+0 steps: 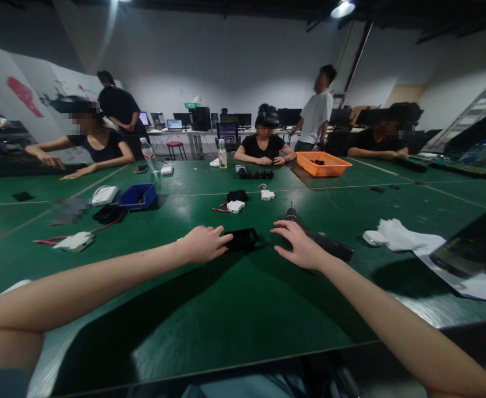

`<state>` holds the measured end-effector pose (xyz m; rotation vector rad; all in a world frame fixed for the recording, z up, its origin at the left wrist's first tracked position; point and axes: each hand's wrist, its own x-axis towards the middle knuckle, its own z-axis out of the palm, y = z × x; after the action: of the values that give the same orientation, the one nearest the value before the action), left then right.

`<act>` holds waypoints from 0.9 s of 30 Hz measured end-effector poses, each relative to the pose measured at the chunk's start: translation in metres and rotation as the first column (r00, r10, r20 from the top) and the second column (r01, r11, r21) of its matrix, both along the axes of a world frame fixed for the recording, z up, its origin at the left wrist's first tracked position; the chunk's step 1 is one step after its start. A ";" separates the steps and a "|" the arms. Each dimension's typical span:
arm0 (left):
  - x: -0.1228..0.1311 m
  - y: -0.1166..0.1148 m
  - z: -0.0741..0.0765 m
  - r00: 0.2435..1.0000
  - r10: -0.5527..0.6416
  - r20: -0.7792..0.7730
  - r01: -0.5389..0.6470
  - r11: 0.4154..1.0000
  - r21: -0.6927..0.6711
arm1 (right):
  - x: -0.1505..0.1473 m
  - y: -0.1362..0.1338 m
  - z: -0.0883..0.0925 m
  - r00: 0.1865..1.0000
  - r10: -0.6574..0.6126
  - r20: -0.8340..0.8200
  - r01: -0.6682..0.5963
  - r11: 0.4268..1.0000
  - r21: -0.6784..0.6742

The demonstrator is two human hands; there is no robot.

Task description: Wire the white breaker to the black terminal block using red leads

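My left hand (204,244) is open, fingers apart, at the left end of a black rectangular part (243,239) on the green table. Whether the fingertips touch the part cannot be made out. To the right of it, my right hand (298,245) is also open, its fingers spread and slightly curved, with nothing seen between them. Partly behind the right hand lies a black power drill (334,247), its bit pointing away from me. Beyond the black part sit a white device with red leads (235,206) and a small white block (267,195).
A blue bin (138,197) and a white device (75,241) are on the left. An orange basket (323,164) stands farther back. White tissue (400,235) and a dark upright object (470,243) are at the right. Several people are around the green table (209,331).
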<state>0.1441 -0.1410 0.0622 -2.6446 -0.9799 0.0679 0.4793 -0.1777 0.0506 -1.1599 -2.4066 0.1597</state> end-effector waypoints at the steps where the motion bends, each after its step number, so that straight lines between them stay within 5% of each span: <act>1: -0.002 0.001 -0.001 1.000 -0.001 -0.020 0.001 1.000 0.012 | 0.000 0.000 0.000 1.000 0.000 0.002 0.000 1.000 0.000; 18: -0.005 0.006 -0.021 0.996 -0.018 -0.085 0.015 0.999 -0.041 | 0.001 0.002 -0.002 1.000 0.008 0.026 -0.009 1.000 0.019; 27: 0.007 0.002 -0.019 0.993 0.043 -0.111 -0.035 0.996 0.079 | 0.003 0.005 -0.004 1.000 0.017 0.024 -0.017 1.000 0.019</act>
<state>0.1513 -0.1391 0.0433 -2.5227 -0.9774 0.1823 0.4818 -0.1724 0.0464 -1.1391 -2.4340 0.1292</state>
